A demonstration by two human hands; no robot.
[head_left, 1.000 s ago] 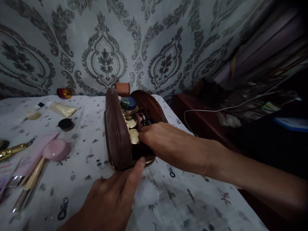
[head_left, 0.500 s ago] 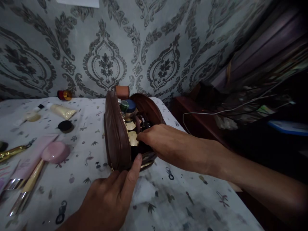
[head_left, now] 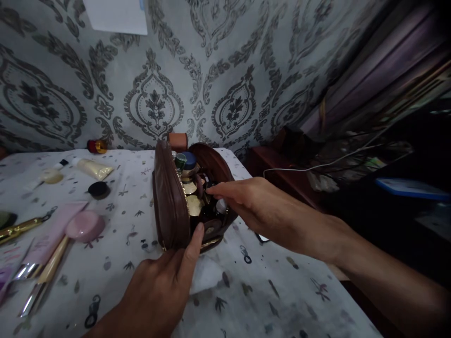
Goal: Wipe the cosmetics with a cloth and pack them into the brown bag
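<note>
Right hand (head_left: 260, 202) has just shifted over the open brown bag (head_left: 171, 202): fingers are now straighter and flatter, and a pale round cap (head_left: 221, 206) shows inside, just beside them. Net effect: more of the bag's near end is visible; no item has clearly come out. Right grip: fingers extended, tips at the contents; underside hidden, can't tell if anything is pinched. Left hand (head_left: 155, 291): one digit laid on the near rim, the rest bent low beside the bag; can't tell if they clamp it. Bag stands upright, unzipped, on the cloth-covered worktop (head_left: 141, 305). Inside: two gold round pieces (head_left: 193, 205) by the zip side, green-topped item (head_left: 180, 161) and blue lid (head_left: 189, 161) at the far end. Left of the bag, apart from it: pink jar (head_left: 85, 226) by a pink tube (head_left: 52, 234), black lid (head_left: 99, 189), cream tube (head_left: 93, 169).
</note>
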